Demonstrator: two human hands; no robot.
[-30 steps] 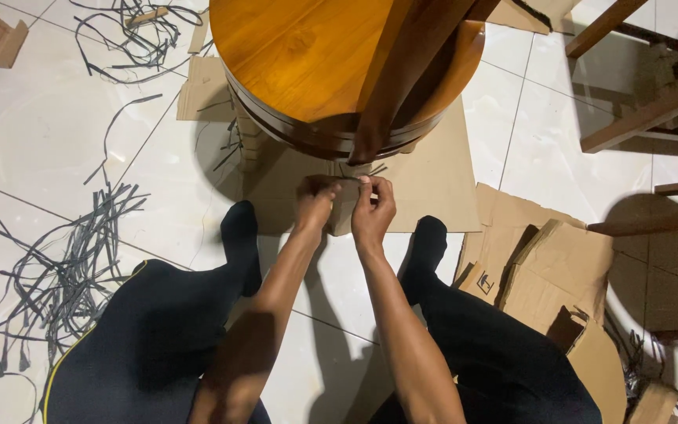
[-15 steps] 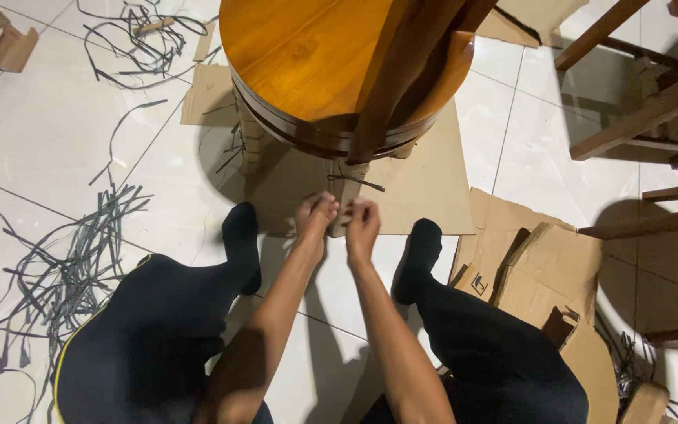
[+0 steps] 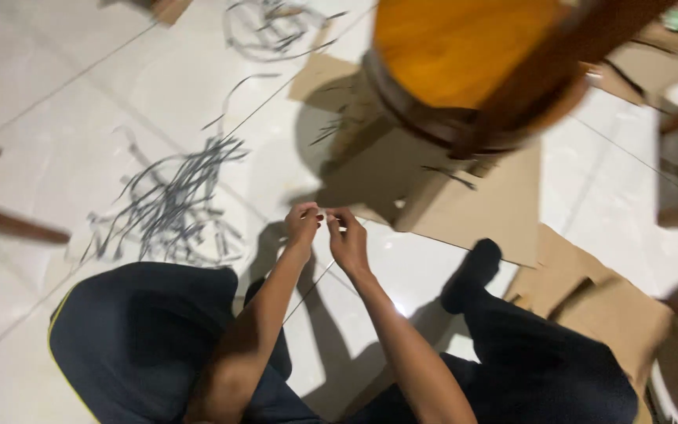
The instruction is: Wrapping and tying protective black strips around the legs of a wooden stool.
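I read the grip first: the left hand (image 3: 303, 222) and the right hand (image 3: 347, 238) meet fingertip to fingertip just above the floor, both pinched narrow. Between the fingertips runs a thin dark strip (image 3: 331, 217); motion blur keeps me from confirming exactly how each finger closes on it. Both forearms run back from the grip toward the camera, between two knees in dark trousers (image 3: 143, 330).

Just beyond the grip, away from the person, a flat brown cardboard sheet (image 3: 480, 212) lies on the floor. On its far part stands a round wooden stool (image 3: 464, 55) with an orange-brown seat and a dark leg crossing it. To the right of the grip, a foot in a black sock (image 3: 472, 275) rests at the sheet's near edge. More brown cardboard pieces (image 3: 598, 306) lie further right.

To the left of the grip, well apart, a loose heap of grey-black strips (image 3: 174, 208) spreads out. A second tangle (image 3: 268, 27) lies further off.

The surface is glossy white floor tile (image 3: 64, 102) with thin joints.
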